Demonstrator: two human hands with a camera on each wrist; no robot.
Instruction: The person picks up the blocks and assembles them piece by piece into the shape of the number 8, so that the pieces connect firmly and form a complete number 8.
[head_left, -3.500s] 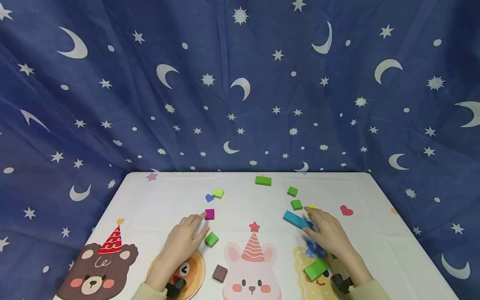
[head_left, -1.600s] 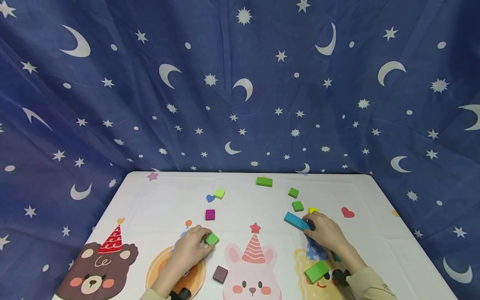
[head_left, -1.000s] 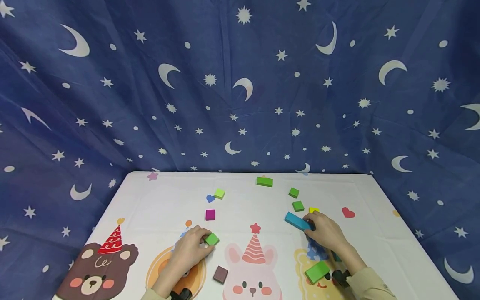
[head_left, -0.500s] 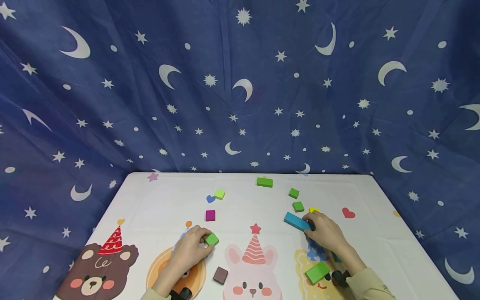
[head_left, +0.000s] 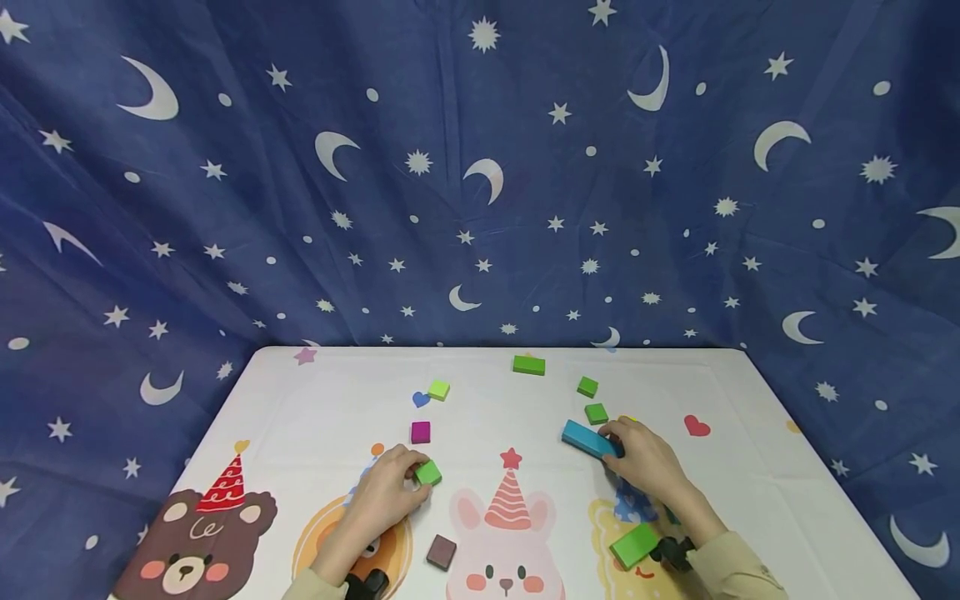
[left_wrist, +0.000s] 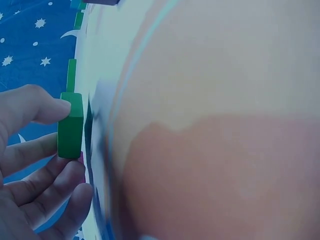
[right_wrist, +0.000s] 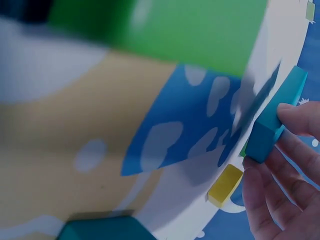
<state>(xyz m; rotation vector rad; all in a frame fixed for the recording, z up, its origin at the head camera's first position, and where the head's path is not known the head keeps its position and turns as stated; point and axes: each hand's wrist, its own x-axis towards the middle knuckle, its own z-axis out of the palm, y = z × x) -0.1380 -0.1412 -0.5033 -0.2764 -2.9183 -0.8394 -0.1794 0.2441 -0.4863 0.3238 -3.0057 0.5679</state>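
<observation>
My left hand (head_left: 386, 492) pinches a small green block (head_left: 429, 473) between thumb and fingers. In the left wrist view that green block (left_wrist: 70, 125) is raised a little off the tablecloth, its shadow beside it. On the right side, my right hand (head_left: 648, 458) grips the near end of a long blue block (head_left: 585, 437). The right wrist view has this blue block (right_wrist: 277, 117) tilted and lifted, the thumb on one face and fingers behind. Just past the right fingers lies a yellow block (right_wrist: 225, 186), mostly covered by the hand in the head view.
A magenta block (head_left: 421, 432) and a lime block (head_left: 438, 390) lie beyond my left hand, a brown block (head_left: 441, 552) nearer. Green blocks lie at the back (head_left: 528, 365) and beside the right wrist (head_left: 634, 546). A teal block (right_wrist: 107, 229) sits under the right forearm.
The left hand has come down from near the magenta block to the green block and raised it slightly. The right hand has gripped the blue block and shifted it a little left and upward.
</observation>
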